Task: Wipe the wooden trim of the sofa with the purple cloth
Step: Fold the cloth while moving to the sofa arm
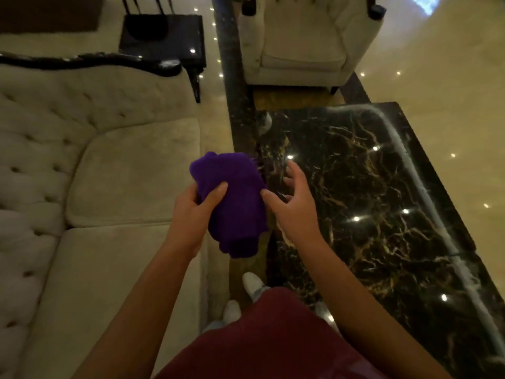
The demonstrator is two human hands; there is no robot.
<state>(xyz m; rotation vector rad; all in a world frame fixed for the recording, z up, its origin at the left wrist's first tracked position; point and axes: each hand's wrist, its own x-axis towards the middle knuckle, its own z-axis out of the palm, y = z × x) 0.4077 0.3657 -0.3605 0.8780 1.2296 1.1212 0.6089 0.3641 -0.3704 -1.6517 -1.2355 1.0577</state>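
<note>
A bunched purple cloth point(232, 201) hangs in the air in front of me, between the sofa and the coffee table. My left hand point(194, 212) grips its left side, thumb pressed on top. Just right of the cloth is my right hand point(293, 206), fingers spread, its thumb tip touching the cloth's right edge. The cream tufted sofa point(103, 187) fills the left half of the view. Its dark carved wooden trim point(109, 61) runs along the top of the far armrest, well beyond both hands.
A black marble coffee table point(382, 203) with gold veins stands close on the right. A narrow strip of floor runs between it and the sofa, where my white shoes point(252, 283) stand. A cream armchair point(303, 42) and a small dark side table point(164, 36) stand farther back.
</note>
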